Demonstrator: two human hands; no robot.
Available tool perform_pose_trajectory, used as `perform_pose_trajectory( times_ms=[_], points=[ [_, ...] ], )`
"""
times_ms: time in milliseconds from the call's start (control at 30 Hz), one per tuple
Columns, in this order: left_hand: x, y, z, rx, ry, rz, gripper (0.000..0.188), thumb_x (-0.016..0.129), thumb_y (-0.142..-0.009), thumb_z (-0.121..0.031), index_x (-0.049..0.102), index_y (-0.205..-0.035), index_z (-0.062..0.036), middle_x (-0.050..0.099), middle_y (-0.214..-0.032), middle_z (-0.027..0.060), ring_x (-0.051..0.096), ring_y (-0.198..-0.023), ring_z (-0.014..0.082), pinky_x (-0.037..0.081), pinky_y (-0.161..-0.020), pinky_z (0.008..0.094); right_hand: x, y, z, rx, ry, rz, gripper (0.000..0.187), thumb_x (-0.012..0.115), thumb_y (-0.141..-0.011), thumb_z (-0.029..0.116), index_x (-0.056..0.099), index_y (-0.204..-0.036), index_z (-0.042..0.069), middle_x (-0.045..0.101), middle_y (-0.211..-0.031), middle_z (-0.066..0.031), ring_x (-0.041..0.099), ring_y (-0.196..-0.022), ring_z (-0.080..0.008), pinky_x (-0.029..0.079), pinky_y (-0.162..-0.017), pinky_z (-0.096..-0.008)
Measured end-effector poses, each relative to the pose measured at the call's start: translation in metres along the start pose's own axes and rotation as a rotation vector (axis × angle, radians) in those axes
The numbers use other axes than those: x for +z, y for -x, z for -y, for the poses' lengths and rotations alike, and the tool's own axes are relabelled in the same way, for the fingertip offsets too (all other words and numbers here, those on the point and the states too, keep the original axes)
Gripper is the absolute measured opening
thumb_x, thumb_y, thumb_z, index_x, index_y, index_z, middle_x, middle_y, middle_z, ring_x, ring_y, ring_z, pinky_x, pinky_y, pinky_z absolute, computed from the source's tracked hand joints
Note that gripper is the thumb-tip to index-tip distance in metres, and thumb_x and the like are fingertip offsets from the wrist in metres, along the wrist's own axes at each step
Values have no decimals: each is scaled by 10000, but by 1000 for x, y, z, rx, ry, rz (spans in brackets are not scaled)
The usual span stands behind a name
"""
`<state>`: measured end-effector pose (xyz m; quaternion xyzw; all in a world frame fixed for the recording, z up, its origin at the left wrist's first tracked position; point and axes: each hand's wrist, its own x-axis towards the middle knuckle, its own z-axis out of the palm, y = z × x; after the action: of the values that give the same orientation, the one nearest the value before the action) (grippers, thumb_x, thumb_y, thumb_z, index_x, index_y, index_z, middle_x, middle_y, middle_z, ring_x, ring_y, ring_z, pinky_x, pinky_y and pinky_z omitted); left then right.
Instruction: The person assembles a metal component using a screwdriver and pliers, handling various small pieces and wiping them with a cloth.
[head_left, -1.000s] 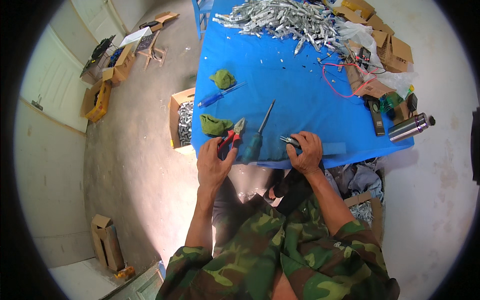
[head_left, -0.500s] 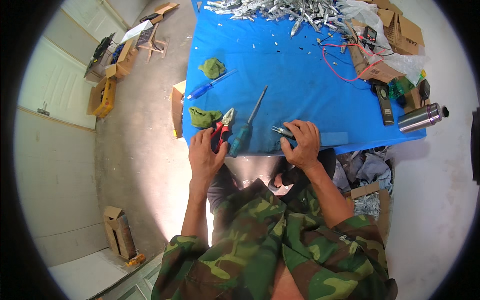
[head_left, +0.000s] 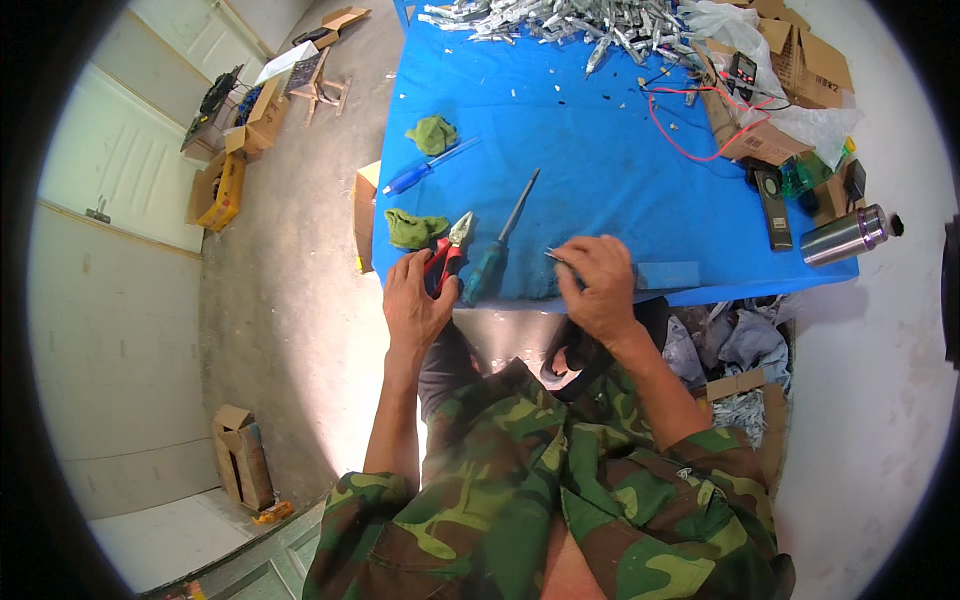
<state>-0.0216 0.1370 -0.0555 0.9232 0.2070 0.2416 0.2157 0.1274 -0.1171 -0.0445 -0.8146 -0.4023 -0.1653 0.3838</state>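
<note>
At the near left edge of the blue-covered table, my left hand (head_left: 415,305) has its thumb and fingers around the red handles of a pair of pliers (head_left: 459,231). The pliers lie on the cloth, jaws pointing away from me. Just right of them lies a screwdriver (head_left: 487,268) with a teal handle, its shaft pointing away. Over at the right, my right hand (head_left: 600,285) is closed over a small dark tool with thin metal prongs (head_left: 553,255). The fingers are slightly blurred and hide most of that tool. A flat light-blue block (head_left: 668,275) lies beside this hand.
Green cloths (head_left: 415,229) and a blue screwdriver (head_left: 408,180) lie at the left. Silvery parts (head_left: 560,20) are heaped at the far edge. A red cable (head_left: 655,118), an open carton (head_left: 765,142), a dark rectangular device (head_left: 773,210) and a steel flask (head_left: 845,237) occupy the right side.
My right hand's fingers have closed further over the dark tool, covering more of it. My left hand stays at the pliers. The whole view has shifted slightly.
</note>
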Motion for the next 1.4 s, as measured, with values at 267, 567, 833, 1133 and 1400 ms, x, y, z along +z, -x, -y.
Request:
perform_pose_trajectory(
  times_ms=[267,567,833,1133,1400],
  points=[
    [3,2,-1,26,15,-39,537,808,-846,-243,665,-1312,-19,675,-1271,185,618,-1188,399,502,-1038,476,44,-28,29,-295,14,210,413,683,-806,18,708,-1198,146,642,-1302,-118,596,-1270,-320,447,-1023,-480],
    [7,5,3,34,18,-53,539,789,-876,-257,647,-1339,-22,662,-1300,184,602,-1230,387,477,-1065,484,68,-50,14,-469,80,401,324,661,-871,88,675,-1190,140,645,-1322,-110,590,-1300,-284,465,-981,-431],
    [3,4,7,10,40,4,570,807,-887,-300,644,-1357,-21,663,-1336,184,599,-1242,392,475,-1068,480,18,-76,8,-409,-240,65,391,681,-867,-18,616,-1239,81,671,-1270,-144,675,-1113,-365,554,-940,-460],
    [6,-22,-62,256,298,83,364,839,-855,-95,738,-1203,-52,727,-1260,134,668,-1180,343,538,-1013,438,-103,-70,23,335,-936,-393,414,497,-999,-9,511,-1411,32,635,-1296,-134,664,-1143,-254,574,-918,-395],
    [66,-38,-83,337,291,332,254,761,-927,-115,754,-1179,-88,719,-1207,112,687,-1115,353,566,-933,445,-101,-37,25,490,-1061,-333,403,469,-1020,49,520,-1417,4,654,-1221,-117,672,-1068,-219,545,-831,-337]
  ],
)
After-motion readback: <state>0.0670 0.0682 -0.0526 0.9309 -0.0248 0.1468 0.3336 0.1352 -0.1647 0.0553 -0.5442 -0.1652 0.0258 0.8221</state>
